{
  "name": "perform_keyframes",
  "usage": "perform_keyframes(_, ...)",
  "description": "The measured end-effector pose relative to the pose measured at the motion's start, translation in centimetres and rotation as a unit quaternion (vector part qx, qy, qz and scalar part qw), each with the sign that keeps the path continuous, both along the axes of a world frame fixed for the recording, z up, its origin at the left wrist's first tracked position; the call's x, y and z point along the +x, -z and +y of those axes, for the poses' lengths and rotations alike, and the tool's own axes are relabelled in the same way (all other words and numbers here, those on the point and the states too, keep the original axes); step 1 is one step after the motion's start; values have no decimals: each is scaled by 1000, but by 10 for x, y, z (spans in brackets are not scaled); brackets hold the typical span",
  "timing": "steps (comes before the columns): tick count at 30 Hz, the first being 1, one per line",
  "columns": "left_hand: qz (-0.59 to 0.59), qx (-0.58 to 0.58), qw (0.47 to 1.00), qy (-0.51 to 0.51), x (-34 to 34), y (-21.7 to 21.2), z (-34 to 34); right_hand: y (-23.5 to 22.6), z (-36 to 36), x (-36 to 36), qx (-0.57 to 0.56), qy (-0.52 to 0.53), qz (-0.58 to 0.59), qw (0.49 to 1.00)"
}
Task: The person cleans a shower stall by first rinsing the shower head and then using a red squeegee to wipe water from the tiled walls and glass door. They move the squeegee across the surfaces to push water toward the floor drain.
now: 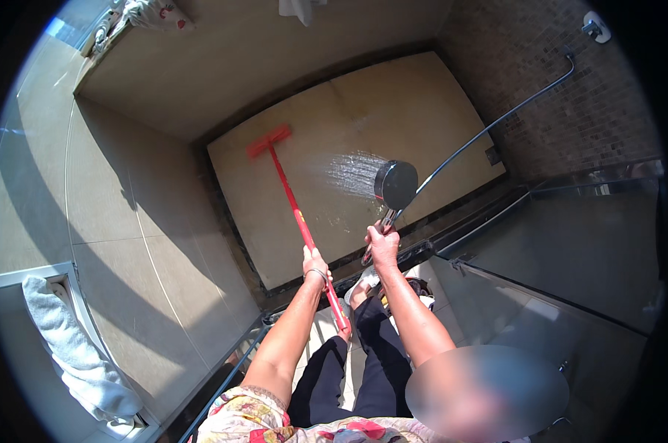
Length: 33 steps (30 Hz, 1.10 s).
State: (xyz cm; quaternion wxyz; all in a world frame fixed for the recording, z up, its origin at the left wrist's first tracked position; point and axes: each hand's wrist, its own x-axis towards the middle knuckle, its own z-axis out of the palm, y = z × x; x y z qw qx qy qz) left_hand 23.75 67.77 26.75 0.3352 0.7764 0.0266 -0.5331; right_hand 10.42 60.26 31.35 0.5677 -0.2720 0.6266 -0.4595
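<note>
My left hand (315,264) grips the red handle of a long brush (293,203). Its red head (268,140) rests on the beige shower floor (393,103) at the far left. My right hand (382,244) holds a black round shower head (396,184) by its handle. Water sprays from it onto the floor to the left, leaving a wet patch (348,173). A grey hose (489,129) runs from the shower head up to the mosaic wall at the right.
Beige tiled wall (127,214) on the left, brown mosaic wall (570,88) on the right. A glass door panel (570,244) stands at the right. A white towel (75,347) hangs at the lower left. A dark raised threshold (393,255) edges the shower floor.
</note>
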Motion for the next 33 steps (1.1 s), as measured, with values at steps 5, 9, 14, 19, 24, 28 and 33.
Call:
perform_keyframes(5,-44,21,984,171,-7,3,-5,8,-9,-11,-15,50,5,999)
perform_keyframes(9,-153,-3,932,329,-57,4,83,13,-20,-31,13,64,25,998)
perform_keyframes(14,-181,-13,931,317,-56,18,-2,16,-50,-44,5,99,27,995)
perform_keyframes(19,-130,14,957,258,-13,34,-101,28,-71,-58,-13,96,-2,995)
perform_keyframes(24,-195,3,903,383,-26,12,7,33,-67,-97,-18,107,35,993)
perform_keyframes(28,-222,-60,889,395,-39,17,47,33,-65,-107,-11,148,21,989)
perform_keyframes(33,-165,-77,923,339,-30,35,-128,24,-77,-101,-7,143,-9,990)
